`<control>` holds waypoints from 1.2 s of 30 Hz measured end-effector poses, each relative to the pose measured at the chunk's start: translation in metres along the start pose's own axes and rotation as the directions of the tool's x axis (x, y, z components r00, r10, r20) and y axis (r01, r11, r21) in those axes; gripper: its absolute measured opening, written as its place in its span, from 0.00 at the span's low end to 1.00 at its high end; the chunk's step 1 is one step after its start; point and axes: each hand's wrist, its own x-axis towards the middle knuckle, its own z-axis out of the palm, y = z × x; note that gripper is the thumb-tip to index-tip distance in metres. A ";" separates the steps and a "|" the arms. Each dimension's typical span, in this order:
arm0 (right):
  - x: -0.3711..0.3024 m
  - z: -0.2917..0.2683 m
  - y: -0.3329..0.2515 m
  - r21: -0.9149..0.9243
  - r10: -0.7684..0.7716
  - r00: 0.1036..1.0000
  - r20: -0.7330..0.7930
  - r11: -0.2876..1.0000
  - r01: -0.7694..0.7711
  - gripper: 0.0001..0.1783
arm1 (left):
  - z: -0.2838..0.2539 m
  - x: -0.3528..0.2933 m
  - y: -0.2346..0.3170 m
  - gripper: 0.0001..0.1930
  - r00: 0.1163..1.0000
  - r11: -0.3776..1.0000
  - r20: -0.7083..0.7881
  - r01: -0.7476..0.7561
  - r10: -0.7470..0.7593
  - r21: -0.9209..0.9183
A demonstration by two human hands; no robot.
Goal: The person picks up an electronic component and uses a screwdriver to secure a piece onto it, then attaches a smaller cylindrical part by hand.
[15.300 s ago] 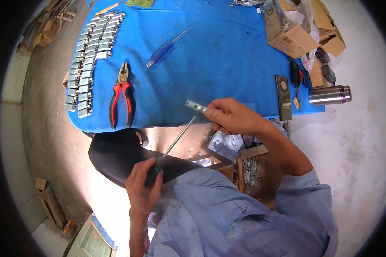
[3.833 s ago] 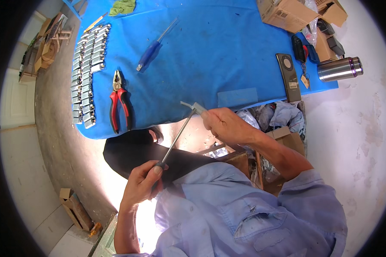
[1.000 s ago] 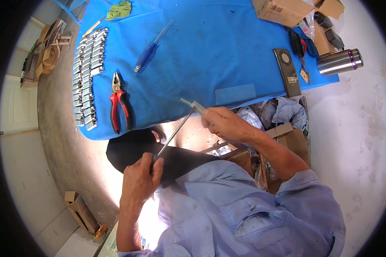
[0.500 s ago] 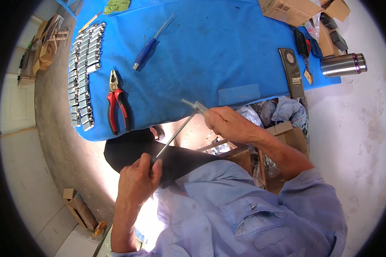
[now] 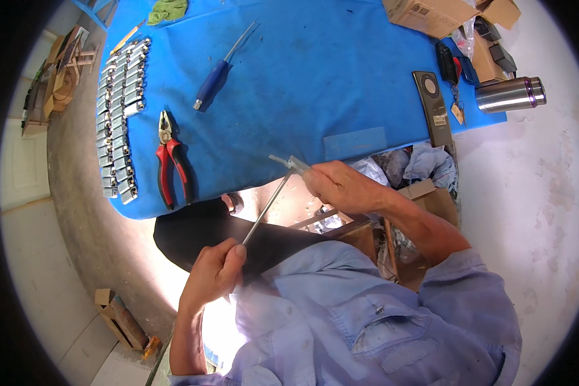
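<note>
My left hand [image 5: 213, 273] grips the handle of a long thin screwdriver [image 5: 267, 206] whose shaft runs up and to the right. Its tip meets a small clear and metal part [image 5: 289, 163] pinched in the fingers of my right hand [image 5: 341, 186], just off the near edge of the blue table [image 5: 315, 83]. Both hands hover above my lap, over dark trousers.
On the blue table lie red-handled pliers [image 5: 170, 164], a blue-handled screwdriver [image 5: 222, 67], rows of several small metal parts [image 5: 119, 109] at the left, a dark flat phone [image 5: 431, 106], cardboard boxes [image 5: 424, 13] and a steel flask [image 5: 509, 94] on the floor at right.
Over the frames the view has shifted slightly; both hands keep the same hold on screwdriver and part, with my left hand turning a little on the handle.
</note>
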 end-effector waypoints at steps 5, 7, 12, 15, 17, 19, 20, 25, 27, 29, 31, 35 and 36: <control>-0.001 0.004 0.000 0.030 0.015 1.000 -0.025 0.999 -0.014 0.26 | 0.025 0.001 -0.020 0.25 0.998 0.953 0.063 0.012 0.007 -0.303; -0.001 0.007 0.001 0.102 0.022 0.999 -0.027 0.995 -0.019 0.26 | 0.027 -0.002 -0.021 0.24 0.998 0.979 -0.043 -0.062 0.054 -0.194; -0.001 0.007 -0.003 0.354 0.186 0.982 0.043 0.916 -0.189 0.20 | 0.022 -0.011 -0.007 0.17 0.931 0.950 -0.290 -0.138 0.221 0.281; -0.003 0.005 -0.001 0.494 0.173 0.977 0.125 0.843 -0.212 0.19 | 0.025 -0.019 0.009 0.16 0.891 0.905 -0.347 -0.140 0.292 0.402; -0.004 0.006 0.001 0.544 0.147 0.978 0.146 0.814 -0.204 0.19 | 0.027 -0.023 0.014 0.15 0.864 0.877 -0.376 -0.139 0.334 0.460; -0.005 0.006 0.000 0.549 0.147 0.979 0.138 0.812 -0.199 0.19 | 0.027 -0.027 0.023 0.12 0.880 0.867 -0.361 -0.104 0.309 0.488; -0.006 0.007 -0.001 0.548 0.166 0.979 0.121 0.811 -0.205 0.18 | 0.026 -0.028 0.027 0.11 0.887 0.861 -0.354 -0.088 0.297 0.501; -0.007 0.010 -0.002 0.549 0.178 0.982 0.068 0.815 -0.186 0.19 | 0.019 -0.030 0.029 0.11 0.894 0.853 -0.326 -0.106 0.307 0.512; -0.007 0.009 0.001 0.560 0.147 0.986 0.078 0.812 -0.165 0.20 | 0.017 -0.031 0.031 0.11 0.905 0.865 -0.308 -0.113 0.292 0.490; -0.006 0.010 0.005 0.559 0.113 0.991 0.074 0.818 -0.135 0.21 | 0.016 -0.031 0.032 0.11 0.920 0.881 -0.282 -0.121 0.272 0.457; -0.005 0.011 0.011 0.543 0.074 0.996 0.059 0.835 -0.094 0.22 | 0.015 -0.030 0.038 0.11 0.921 0.875 -0.270 -0.129 0.280 0.467; -0.004 0.011 0.010 0.391 0.089 0.996 -0.019 0.917 -0.074 0.23 | 0.010 -0.027 0.045 0.12 0.933 0.860 -0.253 -0.100 0.256 0.500; -0.004 0.011 0.007 0.369 0.096 0.995 -0.025 0.926 -0.079 0.24 | 0.010 -0.026 0.043 0.12 0.933 0.862 -0.249 -0.109 0.261 0.495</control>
